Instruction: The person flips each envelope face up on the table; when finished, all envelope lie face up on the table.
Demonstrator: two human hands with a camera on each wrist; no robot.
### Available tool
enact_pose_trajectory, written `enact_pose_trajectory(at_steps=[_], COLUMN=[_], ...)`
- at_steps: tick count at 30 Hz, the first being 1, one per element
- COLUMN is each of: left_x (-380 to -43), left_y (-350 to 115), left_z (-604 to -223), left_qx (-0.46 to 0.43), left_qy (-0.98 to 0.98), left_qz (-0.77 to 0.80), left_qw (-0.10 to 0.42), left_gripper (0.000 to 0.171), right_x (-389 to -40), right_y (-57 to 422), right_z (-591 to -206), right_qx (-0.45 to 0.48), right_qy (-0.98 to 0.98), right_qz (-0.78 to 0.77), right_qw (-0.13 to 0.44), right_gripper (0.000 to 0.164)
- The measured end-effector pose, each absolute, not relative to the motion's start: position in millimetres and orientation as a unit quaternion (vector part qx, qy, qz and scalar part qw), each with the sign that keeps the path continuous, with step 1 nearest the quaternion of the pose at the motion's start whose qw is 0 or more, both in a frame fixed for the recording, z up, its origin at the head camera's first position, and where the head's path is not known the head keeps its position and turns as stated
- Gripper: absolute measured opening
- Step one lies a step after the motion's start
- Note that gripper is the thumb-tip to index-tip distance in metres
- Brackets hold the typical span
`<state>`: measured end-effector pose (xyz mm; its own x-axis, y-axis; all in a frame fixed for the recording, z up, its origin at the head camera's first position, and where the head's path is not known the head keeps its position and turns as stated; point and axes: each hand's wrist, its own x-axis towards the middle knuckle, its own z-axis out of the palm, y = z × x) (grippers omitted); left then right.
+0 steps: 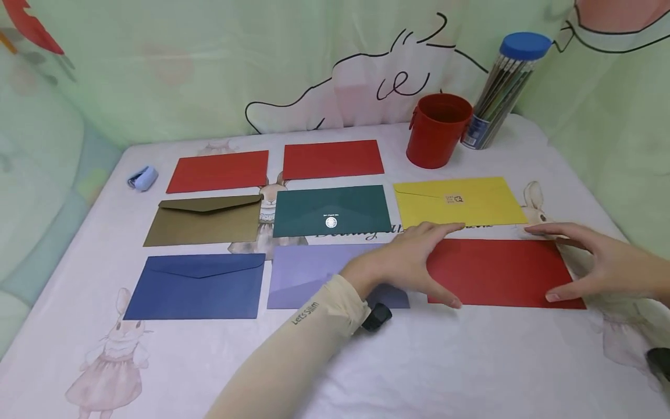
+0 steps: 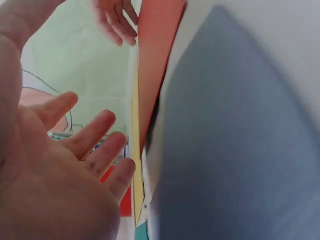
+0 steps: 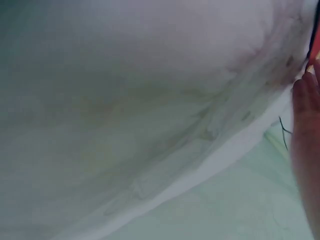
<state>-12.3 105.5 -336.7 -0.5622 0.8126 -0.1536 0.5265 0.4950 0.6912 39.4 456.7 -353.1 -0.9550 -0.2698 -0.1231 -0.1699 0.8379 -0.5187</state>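
Note:
A red envelope lies flat at the front right, between my two hands. My left hand is at its left end, thumb and fingers spread apart over that edge. In the left wrist view, this left hand shows its palm and loosely straight fingers, holding nothing. At the envelope's right end is my right hand, thumb over the near corner and fingers by the far one. Under my left forearm a lilac envelope is partly hidden. A yellow envelope lies just behind the red one.
Further left lie blue, olive and dark green envelopes, with two red ones behind. At the back right stand a red bucket and a blue-lidded tube of pencils. A small light-blue item sits far left.

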Motion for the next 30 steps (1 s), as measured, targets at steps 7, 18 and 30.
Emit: enact_pose_trajectory(at_steps=[7, 18, 30], left_x=[-6.1, 1.0, -11.7], left_y=[106.3, 107.4, 102.4], left_z=[-346.7, -342.9, -334.8], left_qx=[0.426, 0.434, 0.440], left_qy=[0.858, 0.868, 0.824], left_qz=[0.194, 0.161, 0.297], left_qw=[0.209, 0.181, 0.199], left_gripper=[0.119, 0.118, 0.090], right_x=[47.2, 52.6, 53.8], right_y=[460.0, 459.0, 468.9], right_z=[-358.6, -361.6, -345.0], right_qx=[-0.148, -0.198, -0.193], right_qy=[0.941, 0.942, 0.913], right_qz=[-0.288, -0.265, -0.357], right_qw=[0.101, 0.062, 0.045], right_gripper=[0.108, 0.108, 0.079])
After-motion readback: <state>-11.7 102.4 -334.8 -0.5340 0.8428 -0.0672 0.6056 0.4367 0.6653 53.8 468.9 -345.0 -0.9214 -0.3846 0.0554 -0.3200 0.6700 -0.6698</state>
